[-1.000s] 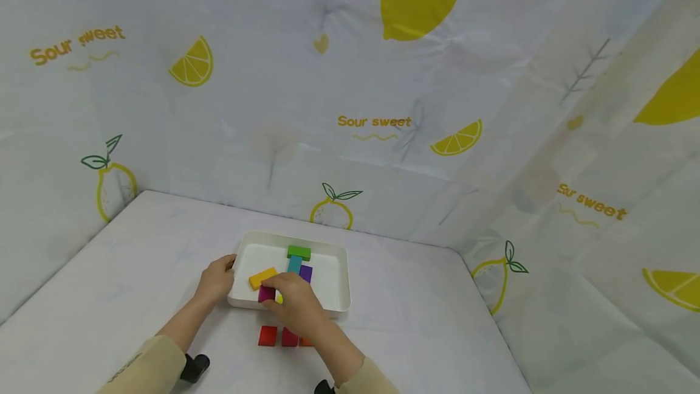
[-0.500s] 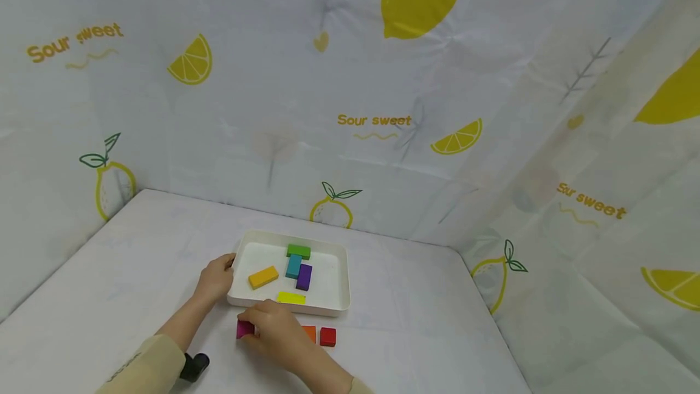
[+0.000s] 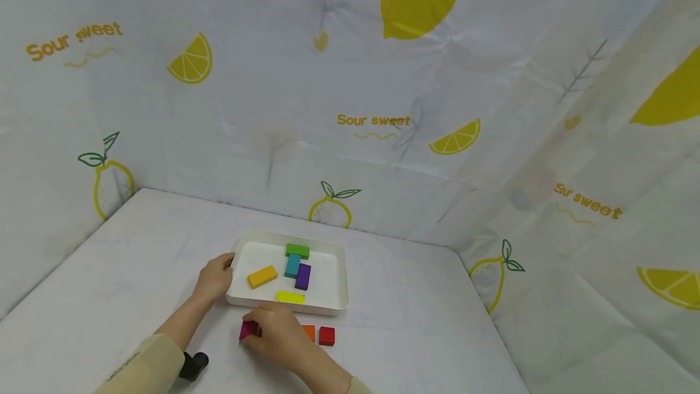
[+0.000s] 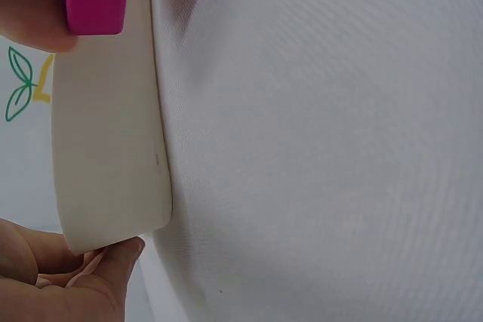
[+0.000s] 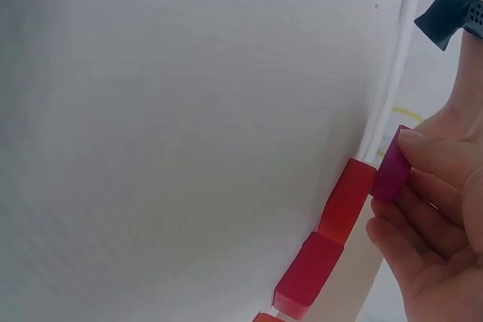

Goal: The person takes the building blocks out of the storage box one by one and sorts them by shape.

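where head's unclear, wrist shows left grip pinching tray; right grip, magenta block

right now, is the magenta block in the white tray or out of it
Out. The head view shows the right hand pinching the magenta block outside the near wall of the white tray.

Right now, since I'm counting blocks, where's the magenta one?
In the head view, lower left, the right hand pinches the magenta block in front of the white tray; the right wrist view shows it beside a red block.
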{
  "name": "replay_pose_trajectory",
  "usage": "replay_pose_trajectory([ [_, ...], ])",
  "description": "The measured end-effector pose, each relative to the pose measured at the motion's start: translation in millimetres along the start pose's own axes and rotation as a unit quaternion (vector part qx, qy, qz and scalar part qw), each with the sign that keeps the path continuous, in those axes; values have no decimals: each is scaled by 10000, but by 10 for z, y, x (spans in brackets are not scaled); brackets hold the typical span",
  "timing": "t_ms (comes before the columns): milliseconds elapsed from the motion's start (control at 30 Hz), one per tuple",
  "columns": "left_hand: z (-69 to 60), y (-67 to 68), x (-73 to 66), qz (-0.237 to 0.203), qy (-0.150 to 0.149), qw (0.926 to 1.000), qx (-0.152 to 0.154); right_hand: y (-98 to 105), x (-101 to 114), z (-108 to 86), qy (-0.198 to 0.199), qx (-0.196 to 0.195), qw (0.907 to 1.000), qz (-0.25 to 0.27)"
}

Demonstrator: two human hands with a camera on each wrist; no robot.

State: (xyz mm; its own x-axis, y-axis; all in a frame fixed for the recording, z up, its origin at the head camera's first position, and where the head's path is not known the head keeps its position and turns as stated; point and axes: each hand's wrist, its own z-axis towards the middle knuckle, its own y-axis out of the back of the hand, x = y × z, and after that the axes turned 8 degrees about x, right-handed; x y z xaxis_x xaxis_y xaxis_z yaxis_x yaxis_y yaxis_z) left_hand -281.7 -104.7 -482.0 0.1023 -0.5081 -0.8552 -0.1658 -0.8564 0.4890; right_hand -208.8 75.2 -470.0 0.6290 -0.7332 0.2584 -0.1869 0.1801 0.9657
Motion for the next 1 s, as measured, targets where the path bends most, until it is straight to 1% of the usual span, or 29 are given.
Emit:
replay_pose_trajectory([
  [267,9,-10,16,24,22,10000,19,-32,7,11,111,-102,9998,-158],
  [533,3,1,1,38,22,10000,-23,-49,12,24,25,43,9996,-294],
  [800,14,-2,33,46,10,10000,-21,-71,26,39,-41,192,9985,-512],
  [1000,6,6,6,31,22,10000,7,-59,43,50,-68,232,9980,-578],
])
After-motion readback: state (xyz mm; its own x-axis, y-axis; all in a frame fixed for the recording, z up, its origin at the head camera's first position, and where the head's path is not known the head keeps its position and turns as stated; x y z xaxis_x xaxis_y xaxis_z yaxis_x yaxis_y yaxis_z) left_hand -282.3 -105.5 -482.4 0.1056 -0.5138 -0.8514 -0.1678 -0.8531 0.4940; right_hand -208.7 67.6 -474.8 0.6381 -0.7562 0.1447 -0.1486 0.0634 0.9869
